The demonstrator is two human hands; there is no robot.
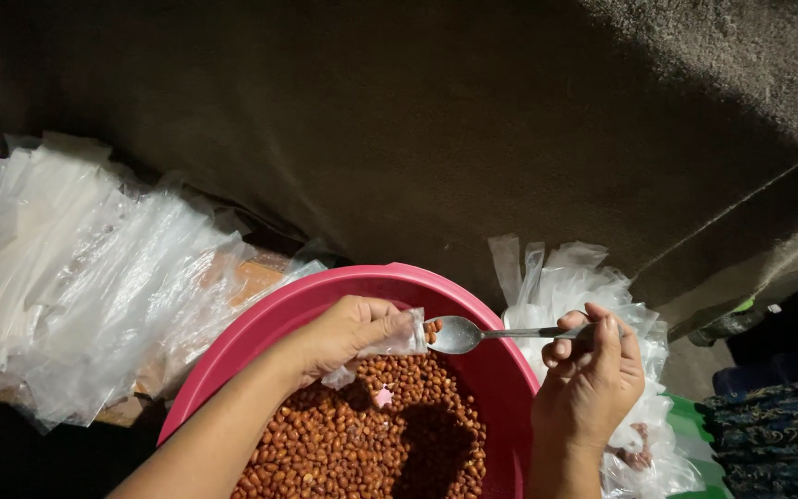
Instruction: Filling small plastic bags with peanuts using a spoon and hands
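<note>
I saw left hand pinching small clear plastic pouch by mouth, held above pink basin. Right hand gripped metal spoon by handle, fingers curled round it; bowl of spoon touched pouch opening, few peanuts at that point. Basin below held heap of red-brown peanuts, small pale scrap lying on top. I noted pile of clear plastic bags well left of basin, another bunch of clear bags just beside right hand. Dark cloth behind.
</note>
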